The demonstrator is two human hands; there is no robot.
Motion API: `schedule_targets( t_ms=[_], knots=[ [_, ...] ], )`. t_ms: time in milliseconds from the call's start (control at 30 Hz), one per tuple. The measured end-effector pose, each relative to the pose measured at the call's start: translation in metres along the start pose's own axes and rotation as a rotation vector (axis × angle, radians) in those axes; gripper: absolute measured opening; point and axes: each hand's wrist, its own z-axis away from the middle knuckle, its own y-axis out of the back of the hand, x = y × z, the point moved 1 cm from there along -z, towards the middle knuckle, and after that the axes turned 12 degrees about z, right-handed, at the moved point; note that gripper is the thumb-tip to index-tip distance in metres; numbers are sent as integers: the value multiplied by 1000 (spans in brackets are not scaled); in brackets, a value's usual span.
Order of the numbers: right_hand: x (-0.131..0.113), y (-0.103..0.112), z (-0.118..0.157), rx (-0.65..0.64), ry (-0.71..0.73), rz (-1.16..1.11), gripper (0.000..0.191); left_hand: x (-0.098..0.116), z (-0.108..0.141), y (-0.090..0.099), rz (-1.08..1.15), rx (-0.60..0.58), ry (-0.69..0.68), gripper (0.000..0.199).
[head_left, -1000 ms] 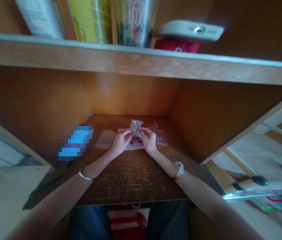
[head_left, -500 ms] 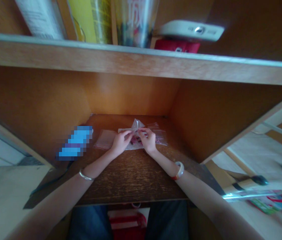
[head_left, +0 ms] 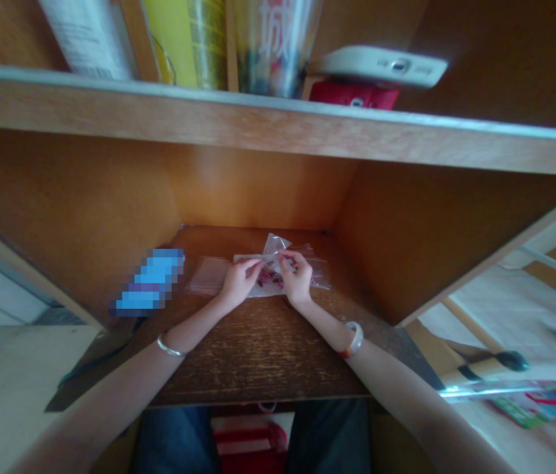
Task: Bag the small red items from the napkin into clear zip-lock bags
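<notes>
Both hands pinch a small clear plastic bag (head_left: 276,244) above the dark desk. My left hand (head_left: 239,283) has thumb and fingertips closed on the bag's left edge. On the right side, my right hand (head_left: 297,280) pinches the same bag. Below and between the hands lie small dark red and pink beads (head_left: 268,278) on a pale clear sheet or bag; which of the two I cannot tell. Flat clear plastic bags (head_left: 207,274) rest left of my left hand. More clear bags (head_left: 321,271), with pinkish bits, lie right of my right hand.
A phone-like device (head_left: 149,280) with a blurred-out blue screen leans at the left, a dark cable below it. Wooden side walls and a back panel enclose the desk (head_left: 258,349). A shelf edge (head_left: 278,125) crosses above, bearing a cup (head_left: 278,52) and a white device (head_left: 381,64).
My right hand has shifted slightly right, away from the left one, and the gap between the fingertips is wider. The bag looks more spread out. My left hand has hardly moved.
</notes>
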Motion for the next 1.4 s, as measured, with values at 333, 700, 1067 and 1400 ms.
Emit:
schedule_targets(
  t_ms=[333,700,1067,1400],
  knots=[
    [3,-6,-1,-43,-48,-107,25,0,0,0,85,-1,39,23],
    [13,-12,2,-126,-16,-106,29,-2,-2,2,149,27,103,24],
    [7,-12,-2,-96,-145,-188,29,-4,-3,3,260,62,150,23],
    [-17,-2,6,-243,67,-93,23,1,-9,10,460,330,241,28]
  ],
)
